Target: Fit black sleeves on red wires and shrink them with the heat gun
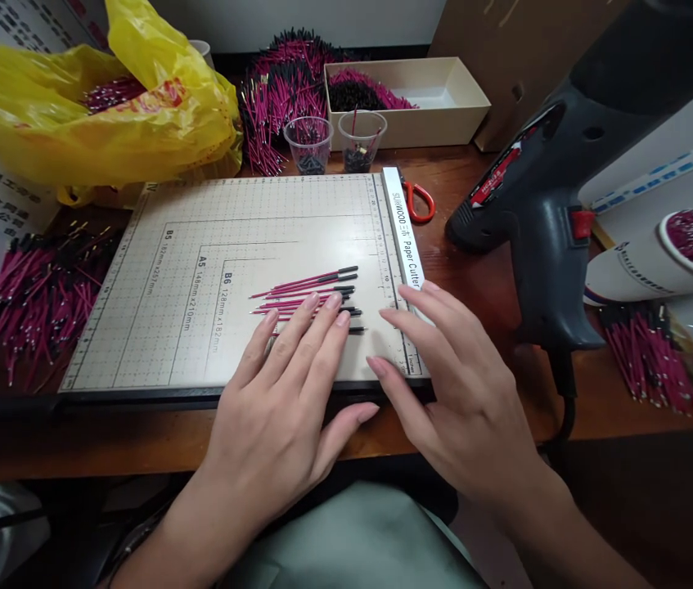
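My left hand (285,401) lies palm down over several short magenta wires (303,285) with black sleeves at their right ends, its fingers stretched out on top of them. The wires lie roughly side by side on the paper cutter (186,213), a cream board with printed grid lines. My right hand (456,384) hovers at the board's right edge with spread fingers and nothing in them. Its fingertips are near the white strip (403,229) marked "Paper Cutter". Part of the wires is hidden under my left fingers.
A dark heat gun (542,196) stands at the right, beside a paper cup (634,274) of wires. Orange-handled scissors (420,203) lie behind the strip. Two plastic cups (308,135), a box (407,127) and wire heaps (51,294) surround the board. A yellow bag (155,123) sits back left.
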Demonstrator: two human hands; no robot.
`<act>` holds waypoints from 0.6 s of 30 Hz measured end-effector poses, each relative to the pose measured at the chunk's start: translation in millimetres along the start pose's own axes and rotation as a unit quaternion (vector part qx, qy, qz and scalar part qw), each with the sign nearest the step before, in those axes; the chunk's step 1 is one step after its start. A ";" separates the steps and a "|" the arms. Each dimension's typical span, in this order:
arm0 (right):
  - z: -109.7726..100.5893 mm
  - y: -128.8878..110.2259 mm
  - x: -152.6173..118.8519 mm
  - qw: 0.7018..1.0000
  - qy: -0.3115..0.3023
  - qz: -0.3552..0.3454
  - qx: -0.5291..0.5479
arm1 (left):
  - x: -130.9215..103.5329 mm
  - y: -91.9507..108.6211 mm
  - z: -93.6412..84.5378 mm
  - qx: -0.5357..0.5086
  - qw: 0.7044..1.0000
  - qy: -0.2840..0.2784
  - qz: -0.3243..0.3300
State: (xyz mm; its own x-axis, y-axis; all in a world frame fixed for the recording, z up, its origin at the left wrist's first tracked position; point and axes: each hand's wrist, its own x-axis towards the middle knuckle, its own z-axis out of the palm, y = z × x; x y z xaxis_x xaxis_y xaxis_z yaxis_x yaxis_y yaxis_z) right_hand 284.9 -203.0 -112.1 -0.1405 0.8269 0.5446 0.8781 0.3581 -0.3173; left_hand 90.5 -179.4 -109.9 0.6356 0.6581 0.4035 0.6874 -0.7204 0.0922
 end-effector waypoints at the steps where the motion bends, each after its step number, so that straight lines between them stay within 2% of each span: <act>1: -0.9 1.6 -3.4 1.000 -0.015 -0.012 -0.006 | 0.5 -1.4 -0.5 0.001 1.000 -0.004 0.006; 4: -1.9 5.7 -10.9 0.999 -0.032 -0.036 -0.024 | 1.4 -2.5 -2.2 -0.004 1.000 -0.009 0.007; 9: 1.8 9.0 -14.5 0.999 -0.010 -0.042 -0.018 | 0.5 1.4 -4.1 -0.006 1.000 -0.016 -0.010; 18: 1.0 9.2 -14.4 0.999 -0.015 -0.045 -0.014 | -1.1 -1.4 -2.2 -0.027 0.999 -0.043 -0.001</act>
State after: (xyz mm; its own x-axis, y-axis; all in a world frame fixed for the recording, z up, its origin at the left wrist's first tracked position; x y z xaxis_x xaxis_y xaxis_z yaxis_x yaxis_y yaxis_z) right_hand 294.5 -211.1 -123.7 -0.2324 0.8044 0.5467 0.8736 0.4198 -0.2463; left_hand 88.0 -179.6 -108.5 0.6638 0.6745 0.3231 0.6704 -0.7282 0.1428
